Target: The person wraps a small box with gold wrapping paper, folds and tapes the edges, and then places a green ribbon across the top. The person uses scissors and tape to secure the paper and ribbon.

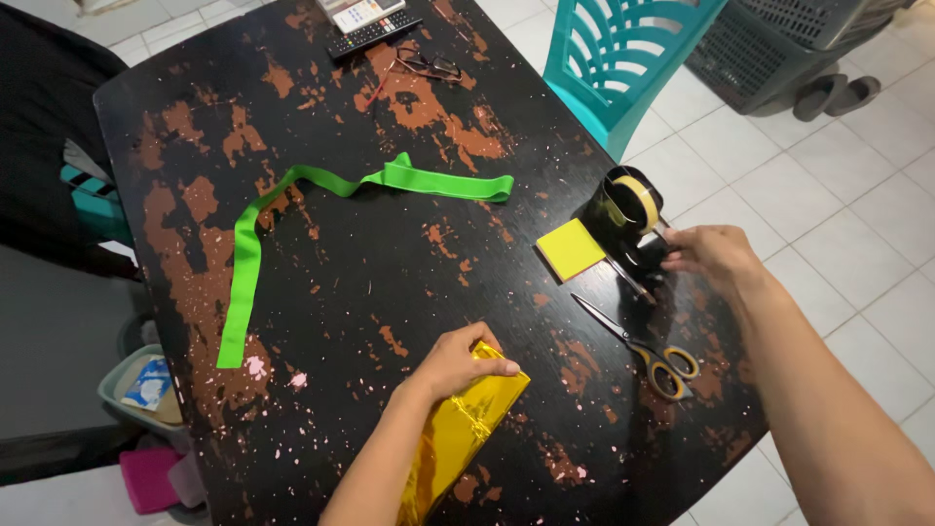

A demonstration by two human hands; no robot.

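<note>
Gold foil is shining under the left hand (456, 358), which is pressing down flat on the top end of the parcel (466, 429). The fingers are lying bent over the foil, not closing around it, so the hand is pinning more than gripping. The parcel is lying near the front edge of the table (195, 117), w/ one end pointing towards the person.

The right hand (709, 251) is reaching to the tape dispenser (628, 219) at the right side of the table. The fingertips are touching its front part, where the tape is coming out; I cannot tell if they are already pinching a strip. Just beside the dispenser a yellow pad (571, 247) is lying, and a pen (631, 281) next to it. The scissors (638, 343) are lying between dispenser and parcel, blades shut, approx. under the right forearm.

A green ribbon (255, 244) is curving over the middle of the table, well apart from both hands. At the far end a remote (375, 34) and glasses (429, 64) are lying.

In my judgement, the risks are these: the foil is slippery, so the parcel may be sliding or its fold opening if the left hand is lifting. The dispenser is standing near the table edge, so a strong pull may be dragging it off. Also the forearm may be brushing the scissors.
</note>
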